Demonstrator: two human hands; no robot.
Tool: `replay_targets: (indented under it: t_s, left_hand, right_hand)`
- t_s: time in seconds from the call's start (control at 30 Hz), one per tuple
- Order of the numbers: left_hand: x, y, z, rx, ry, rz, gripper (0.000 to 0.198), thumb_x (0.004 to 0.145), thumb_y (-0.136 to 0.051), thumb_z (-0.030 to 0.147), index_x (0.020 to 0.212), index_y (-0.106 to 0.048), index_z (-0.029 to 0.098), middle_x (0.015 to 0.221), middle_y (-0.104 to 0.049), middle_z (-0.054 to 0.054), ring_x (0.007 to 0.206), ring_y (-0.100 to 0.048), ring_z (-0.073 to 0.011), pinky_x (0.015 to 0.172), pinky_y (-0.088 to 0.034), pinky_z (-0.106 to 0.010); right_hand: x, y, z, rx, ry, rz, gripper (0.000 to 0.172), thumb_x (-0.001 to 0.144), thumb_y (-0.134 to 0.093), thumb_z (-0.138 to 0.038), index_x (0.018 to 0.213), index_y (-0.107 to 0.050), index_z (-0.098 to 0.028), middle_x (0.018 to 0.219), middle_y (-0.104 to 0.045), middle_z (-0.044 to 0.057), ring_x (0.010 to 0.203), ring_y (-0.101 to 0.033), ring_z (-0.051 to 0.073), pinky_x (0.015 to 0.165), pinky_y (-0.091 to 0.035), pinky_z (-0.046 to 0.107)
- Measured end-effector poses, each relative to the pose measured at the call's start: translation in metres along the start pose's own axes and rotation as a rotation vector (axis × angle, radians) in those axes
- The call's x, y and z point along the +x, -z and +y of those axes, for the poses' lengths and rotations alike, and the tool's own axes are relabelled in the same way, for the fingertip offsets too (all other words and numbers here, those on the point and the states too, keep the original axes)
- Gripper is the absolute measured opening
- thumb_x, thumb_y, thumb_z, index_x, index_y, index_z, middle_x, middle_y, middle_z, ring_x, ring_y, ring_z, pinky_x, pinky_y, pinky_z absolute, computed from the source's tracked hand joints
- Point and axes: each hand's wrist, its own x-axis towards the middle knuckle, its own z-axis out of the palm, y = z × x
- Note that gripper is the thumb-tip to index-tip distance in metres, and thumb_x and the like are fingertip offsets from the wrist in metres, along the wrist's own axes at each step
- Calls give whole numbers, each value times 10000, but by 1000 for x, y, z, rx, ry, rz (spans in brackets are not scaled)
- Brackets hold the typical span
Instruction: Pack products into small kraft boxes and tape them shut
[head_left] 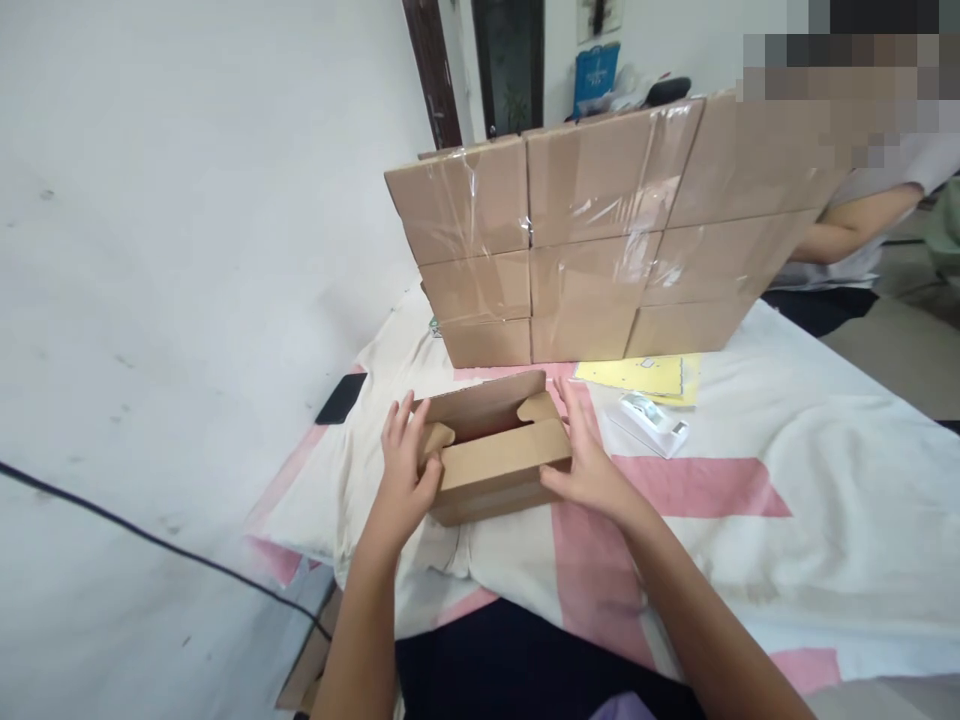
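A small brown cardboard box (495,480) sits on the cloth-covered table in front of me, its top partly open. The rear lid flap stands up and the small side flaps tilt inward. My left hand (406,460) grips the left end, thumb on the near side and fingers at the far left corner. At the right end my right hand (585,450) grips the box the same way, thumb on the front and fingers up behind the corner. Right of the box lies a white tape dispenser (649,425).
A wall of taped cardboard boxes (585,240) stands behind. Yellow sheets (637,378) lie at its foot. A black phone-like object (341,399) rests by the left wall. A black cable (150,535) hangs at left. Another person's arm (855,225) shows at the right.
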Motion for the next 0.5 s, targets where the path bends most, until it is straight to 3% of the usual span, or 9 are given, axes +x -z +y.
replay_targets:
  t_s: [0.07, 0.13, 0.23, 0.3, 0.37, 0.5]
  left_hand:
    - [2, 1, -1, 42, -23, -54, 692, 950, -414, 172, 1596, -225, 332, 1714, -152, -77, 1593, -46, -313, 1240, -206, -654]
    - [1, 1, -2, 69, -23, -54, 688, 936, -416, 166, 1593, -260, 301, 1696, -223, -90, 1589, -93, -314, 1233, -233, -648]
    - [-3, 5, 3, 107, -46, -104, 531, 966, -388, 169, 1464, -496, 316, 1494, -562, -63, 1472, -417, -271, 1231, -248, -636]
    - [-4, 6, 13, 143, -68, -176, 406, 1013, -390, 231, 1337, -612, 333, 1319, -694, -22, 1314, -587, -232, 1228, -277, -605]
    - [-5, 5, 28, 223, -86, -205, 339, 1017, -468, 375, 1301, -644, 324, 1263, -716, -29, 1221, -641, -245, 1202, -331, -589]
    - [-6, -9, 49, 395, -153, -152, 550, 909, -602, 587, 1349, -644, 261, 1292, -667, -124, 1227, -602, -357, 1057, -483, -580]
  right_hand:
    - [16, 3, 1, 35, 28, -7, 1066, 797, -646, -205, 1631, 2, -350, 1679, -224, 103, 1558, -205, 320, 1202, -296, 609]
    - [27, 4, 3, 37, 75, 75, 910, 841, -624, -230, 1613, -152, -330, 1614, -365, 103, 1512, -317, 303, 1190, -322, 576]
    - [28, 2, 7, -51, 176, 159, 536, 847, -604, -204, 1372, -523, -273, 1261, -667, 94, 1227, -602, 296, 1106, -403, 554]
    - [18, 0, 6, -131, 233, 162, 401, 842, -606, -181, 1235, -593, -262, 1091, -729, 69, 1101, -654, 292, 1075, -407, 557]
    - [4, 0, 2, -188, 250, 144, 402, 867, -604, -176, 1258, -576, -265, 1144, -736, 67, 1144, -640, 291, 1075, -402, 539]
    - [-18, 21, 9, -247, 228, 136, 370, 941, -562, -223, 1309, -571, -261, 1302, -680, 85, 1241, -594, 278, 1065, -427, 480]
